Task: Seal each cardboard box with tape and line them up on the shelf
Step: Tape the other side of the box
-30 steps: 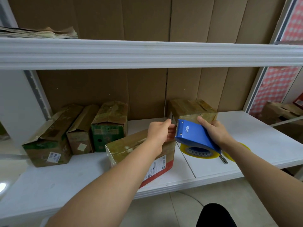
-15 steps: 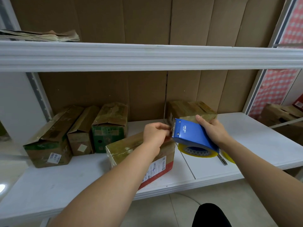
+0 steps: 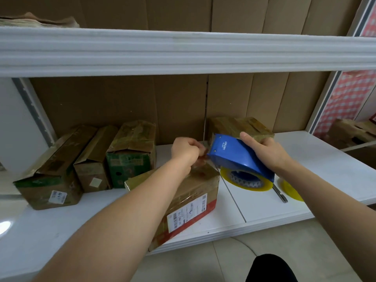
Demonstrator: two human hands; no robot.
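Right hand grips blue tape dispenser above cardboard box.

Single head-worn view, looking forward and slightly down

The wide-angle camera sits close above both forearms, facing a white laminate shelf backed by brown cardboard; beyond the left hand's fingers the backing rises, and the white upper shelf edge bows across overhead. No second view shares the scene.

Glossy plastic dispenser, cardboard box
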